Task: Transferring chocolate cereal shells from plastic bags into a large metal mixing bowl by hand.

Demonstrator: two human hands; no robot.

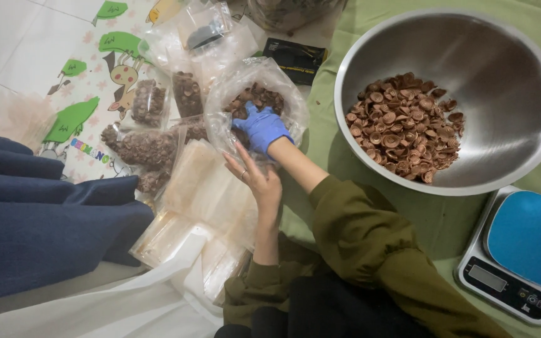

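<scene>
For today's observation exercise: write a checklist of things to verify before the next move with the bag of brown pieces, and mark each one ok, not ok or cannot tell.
1. Gloved right hand is inside the clear bag: ok.
2. Bare left hand holds the bag's near edge: ok.
3. Bag mouth is open: ok.
4. Metal bowl holds brown pieces: ok.
5. Scale platform is bare: ok.
6. Scale is switched on: cannot tell.

white tiled floor (7, 44), partly covered by cartoon-printed play mat (89, 81) and green cloth (433, 219); soft, even light.
</scene>
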